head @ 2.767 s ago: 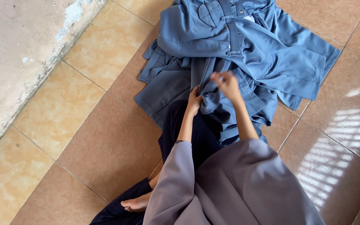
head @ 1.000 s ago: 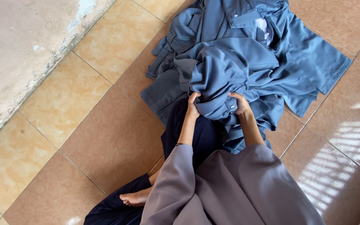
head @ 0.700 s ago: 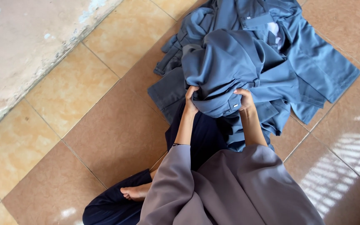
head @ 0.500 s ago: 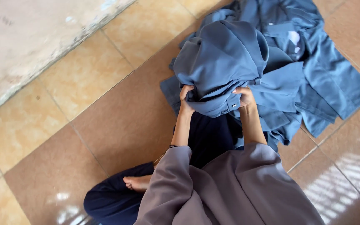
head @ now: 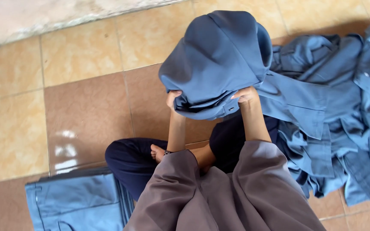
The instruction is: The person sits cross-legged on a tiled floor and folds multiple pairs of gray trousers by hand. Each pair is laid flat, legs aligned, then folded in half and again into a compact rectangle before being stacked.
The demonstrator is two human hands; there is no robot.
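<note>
Both hands, the left hand [head: 174, 96] and right hand [head: 245, 93], are gripping the blue garment [head: 219, 60] at upper centre by its band, best holding it taut and evenly spaced above the tiled floor [head: 86, 115].

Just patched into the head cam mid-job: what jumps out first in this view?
A bunched blue garment is lifted above the tiled floor, gripped at its lower edge by the left hand and right hand. To its right sprawls a rumpled pile of blue clothes. At bottom left lies a flat, folded blue stack, beside the person's crossed legs.
</note>
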